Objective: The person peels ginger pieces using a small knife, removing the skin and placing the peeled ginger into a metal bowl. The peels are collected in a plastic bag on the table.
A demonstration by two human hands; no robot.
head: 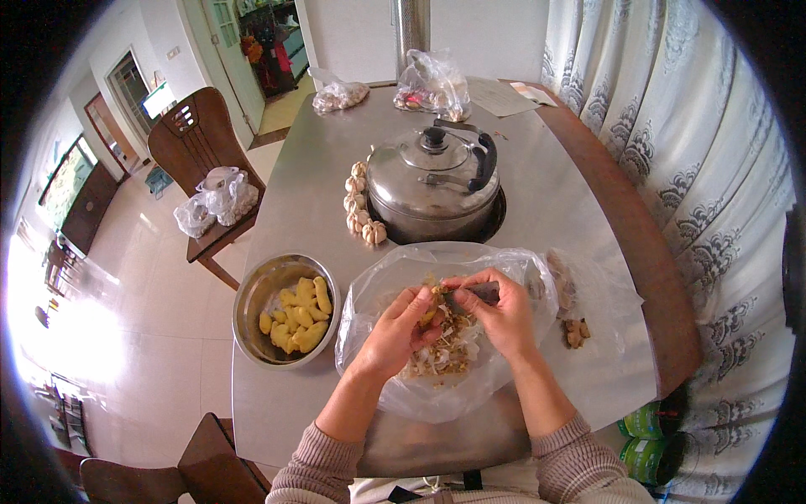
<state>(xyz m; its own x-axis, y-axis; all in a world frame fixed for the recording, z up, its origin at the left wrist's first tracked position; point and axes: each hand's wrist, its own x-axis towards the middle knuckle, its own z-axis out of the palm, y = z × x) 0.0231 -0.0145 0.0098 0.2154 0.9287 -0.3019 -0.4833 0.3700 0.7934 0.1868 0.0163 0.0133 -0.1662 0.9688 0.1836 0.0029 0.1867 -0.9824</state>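
Observation:
Between the fingers of my left hand (395,327) is a piece of ginger root (429,314), partly covered by the fingers. My right hand (504,313) grips a small knife (469,297) with its blade against the ginger. Both hands are over a spread clear plastic bag (378,394), where peel scraps (441,359) lie in a heap. To the left stands a steel bowl (241,321) with several peeled ginger pieces (303,318) in it. An unpeeled ginger piece (575,332) rests on the right, beside another plastic bag (562,283).
Beyond the bag, a lidded steel pot (434,189) sits in the metal-topped table (302,416). Garlic bulbs (356,201) line its left side. Filled plastic bags (433,85) and papers (504,96) are at the far edge. A wooden chair (201,145) holding bags stands left; curtains (680,157) hang right.

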